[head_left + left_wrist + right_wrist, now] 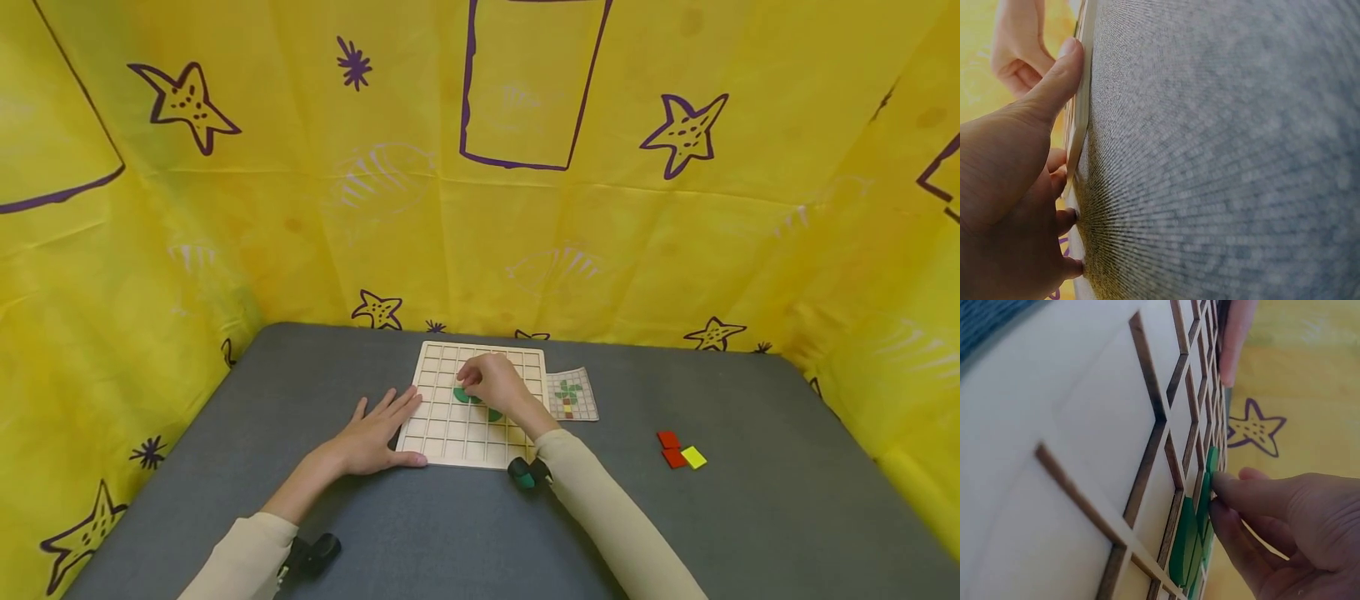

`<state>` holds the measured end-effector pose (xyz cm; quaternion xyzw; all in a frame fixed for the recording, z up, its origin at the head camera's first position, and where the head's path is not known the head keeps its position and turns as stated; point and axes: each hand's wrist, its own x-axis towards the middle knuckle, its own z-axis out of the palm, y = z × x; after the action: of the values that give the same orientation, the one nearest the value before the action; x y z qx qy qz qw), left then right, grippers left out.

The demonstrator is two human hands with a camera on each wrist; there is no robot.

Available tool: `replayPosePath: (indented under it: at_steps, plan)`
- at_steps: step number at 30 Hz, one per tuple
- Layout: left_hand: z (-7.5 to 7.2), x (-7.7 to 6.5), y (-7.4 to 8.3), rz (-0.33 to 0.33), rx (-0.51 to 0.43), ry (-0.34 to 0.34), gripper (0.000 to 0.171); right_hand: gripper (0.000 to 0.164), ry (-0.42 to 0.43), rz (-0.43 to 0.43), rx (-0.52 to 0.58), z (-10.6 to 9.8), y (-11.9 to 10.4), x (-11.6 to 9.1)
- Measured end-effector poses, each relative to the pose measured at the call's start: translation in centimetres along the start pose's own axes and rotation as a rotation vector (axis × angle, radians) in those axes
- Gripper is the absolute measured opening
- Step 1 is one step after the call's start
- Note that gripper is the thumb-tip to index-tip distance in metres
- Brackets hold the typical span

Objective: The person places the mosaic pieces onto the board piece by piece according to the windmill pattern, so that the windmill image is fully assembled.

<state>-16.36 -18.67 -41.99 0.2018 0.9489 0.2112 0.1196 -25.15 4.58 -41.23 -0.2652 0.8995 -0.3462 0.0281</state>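
Observation:
A pale wooden board (pixel 442 450) with a raised square grid lies on the table. Thumb and fingertips of my right hand (pixel 495 385) come together at a green tile (pixel 1205 487) in the grid, pinching it. Another green tile (pixel 1184 544), with a rounded edge, sits in a square nearer the right wrist camera. In the head view, a green tile (pixel 494 414) shows beside the right wrist. My left hand (pixel 375 437) lies with its fingers spread at the board's left side, thumb along the near edge. In the left wrist view, the thumb (pixel 1063 72) touches that edge.
A pattern card (pixel 585 408) with a green, yellow and red design lies against the board's right side. Farther right on the dark grey table (pixel 750 517) are two red tiles (pixel 667 439) and a yellow tile (pixel 693 457). A yellow printed cloth (pixel 465 225) hangs behind.

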Motion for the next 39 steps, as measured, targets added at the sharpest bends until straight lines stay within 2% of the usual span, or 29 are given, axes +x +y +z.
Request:
replayPosePath:
  at_steps: [6, 12, 21, 39]
  plan:
    - [-0.1, -0.1, 0.2, 0.004, -0.002, 0.004, 0.099, 0.015, -0.022, -0.007, -0.025, -0.9, -0.4, -0.5]
    - [-0.2, -0.4, 0.3, -0.004, 0.002, 0.013, 0.1, 0.017, -0.021, -0.067, -0.031, -3.0, -0.7, -1.5]
    - [0.0, 0.0, 0.2, -0.005, -0.005, 0.002, 0.1, 0.019, -0.073, -0.123, -0.087, -6.0, 0.3, -4.0]
    - [-0.1, -0.3, 0.4, 0.003, -0.013, 0.017, 0.101, 0.024, -0.059, -0.053, -0.122, -10.4, 4.5, -9.0]
